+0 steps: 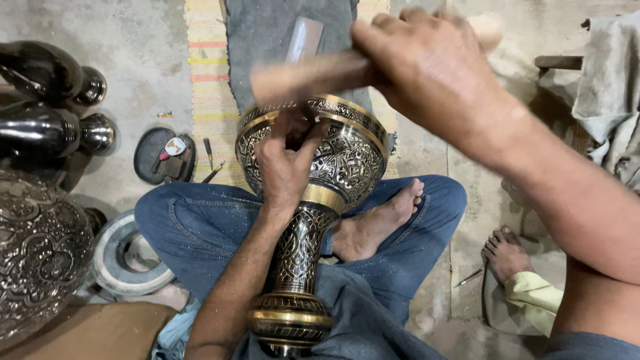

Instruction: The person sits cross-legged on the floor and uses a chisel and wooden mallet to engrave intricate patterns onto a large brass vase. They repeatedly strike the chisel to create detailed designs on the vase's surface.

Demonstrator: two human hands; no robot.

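Bare grey concrete floor [147, 73] runs under everything, with a striped woven mat [207, 80] and a grey cloth [267, 33] spread over it at the top of the view. On the lap of a person sitting cross-legged in blue jeans [193, 227] lies a tall engraved brass vase with black patterned panels and gold bands [333, 167] — its wide mouth points away towards the mat, its ringed foot rests near the bottom edge. The left hand [283, 163] rests on the vase's bulging body, fingers pinched narrowly around a small tool I cannot make out, pressed to the metal just below the rim. The right hand [427, 67] is closed around a pale wooden mallet [313, 77], blurred, held above the vase's mouth. One bare foot [377, 223] lies just beside the vase's neck.

At the left edge stand dark polished metal vessels [47, 100] and a large engraved silver-toned pot [40, 253]. Near them sit a round grey ring [123, 253] and a dark oval tray with small bits [163, 157]. Another person's bare foot [505, 253] rests on the concrete at right.
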